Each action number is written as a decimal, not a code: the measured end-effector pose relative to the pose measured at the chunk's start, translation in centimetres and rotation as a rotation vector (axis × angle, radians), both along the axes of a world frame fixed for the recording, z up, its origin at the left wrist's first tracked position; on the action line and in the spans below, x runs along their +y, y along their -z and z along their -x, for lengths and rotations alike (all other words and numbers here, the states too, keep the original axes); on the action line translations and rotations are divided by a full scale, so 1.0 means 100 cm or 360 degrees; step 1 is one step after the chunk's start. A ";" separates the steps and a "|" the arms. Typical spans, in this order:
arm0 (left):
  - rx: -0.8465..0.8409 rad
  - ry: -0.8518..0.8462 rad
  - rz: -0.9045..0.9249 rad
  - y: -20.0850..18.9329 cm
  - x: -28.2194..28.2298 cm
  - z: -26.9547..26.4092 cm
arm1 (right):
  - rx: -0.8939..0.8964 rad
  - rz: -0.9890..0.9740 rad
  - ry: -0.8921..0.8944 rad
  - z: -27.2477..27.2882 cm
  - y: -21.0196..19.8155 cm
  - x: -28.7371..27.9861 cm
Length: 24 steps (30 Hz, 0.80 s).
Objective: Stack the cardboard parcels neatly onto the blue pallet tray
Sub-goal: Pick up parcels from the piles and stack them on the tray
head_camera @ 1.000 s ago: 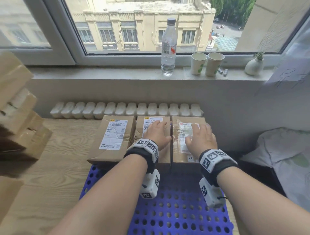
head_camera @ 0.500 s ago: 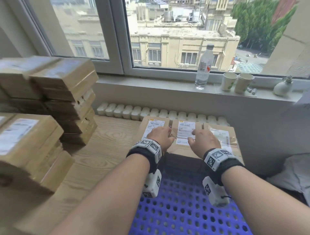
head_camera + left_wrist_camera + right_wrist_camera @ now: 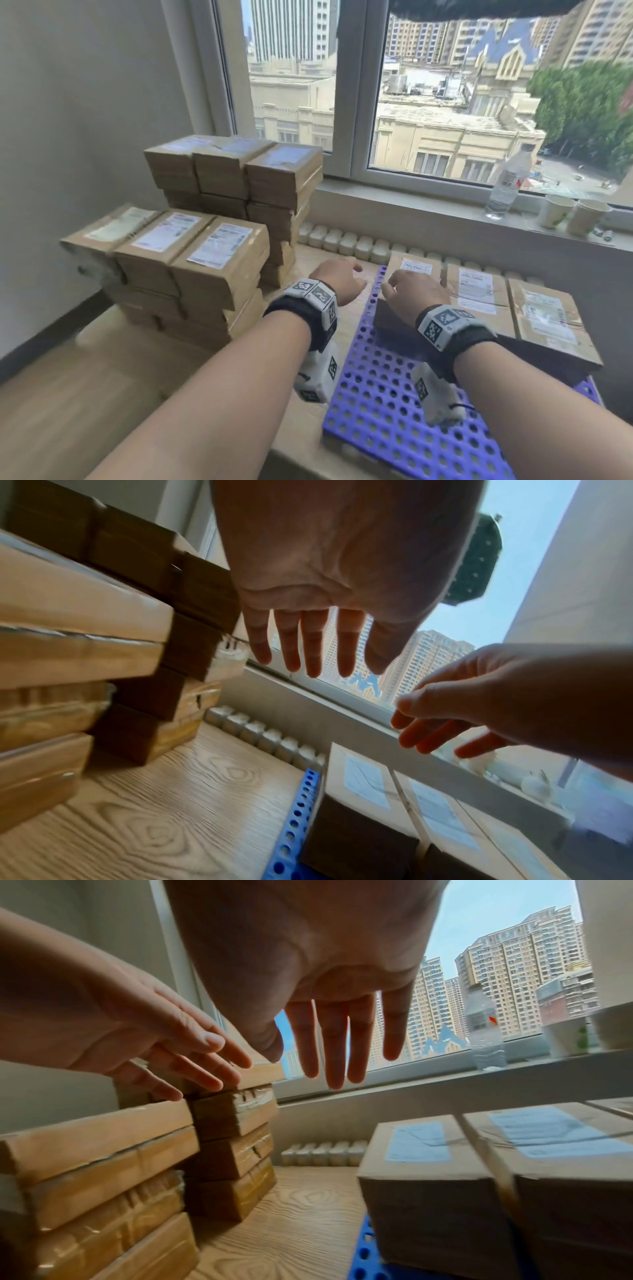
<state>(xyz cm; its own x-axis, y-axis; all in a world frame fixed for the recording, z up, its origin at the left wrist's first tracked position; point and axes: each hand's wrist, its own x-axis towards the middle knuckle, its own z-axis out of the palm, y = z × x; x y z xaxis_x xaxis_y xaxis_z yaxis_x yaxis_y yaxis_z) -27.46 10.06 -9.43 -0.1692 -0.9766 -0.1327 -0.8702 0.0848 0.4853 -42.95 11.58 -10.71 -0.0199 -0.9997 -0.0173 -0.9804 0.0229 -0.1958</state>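
Note:
A blue perforated pallet tray (image 3: pixel 394 394) lies on the wooden table. Three labelled cardboard parcels stand side by side along its far edge: left (image 3: pixel 416 274), middle (image 3: pixel 476 291), right (image 3: pixel 544 315). Two tall stacks of parcels stand to the left, one near (image 3: pixel 191 260) and one far (image 3: pixel 239 171). My left hand (image 3: pixel 339 279) hovers over the table between the stacks and the tray, fingers (image 3: pixel 308 647) straight and holding nothing. Above the left parcel hangs my right hand (image 3: pixel 411 291), fingers (image 3: pixel 339 1042) extended, clear of the box.
On the windowsill at the right stand a water bottle (image 3: pixel 507 185) and two paper cups (image 3: pixel 555 212). A ribbed white strip (image 3: pixel 346 241) runs along the table's back edge. A wall closes the left side behind the stacks. Bare wood (image 3: pixel 102 394) shows at front left.
Both hands have lifted off the parcels on the tray and shifted left toward the stacks. The head view has swung left and now takes in the stacks.

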 end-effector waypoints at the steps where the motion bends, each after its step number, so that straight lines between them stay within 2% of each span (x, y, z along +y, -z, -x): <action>1: 0.0036 -0.0032 0.0006 -0.007 0.005 -0.016 | -0.0006 0.0015 -0.0027 -0.015 -0.004 0.002; 13: 0.0115 -0.0311 0.0244 -0.071 0.043 -0.194 | -0.0048 0.0173 -0.0286 -0.176 -0.060 0.008; 24: -0.0063 -0.0524 0.0393 -0.104 -0.011 -0.301 | -0.0037 0.0351 -0.0468 -0.292 -0.104 -0.063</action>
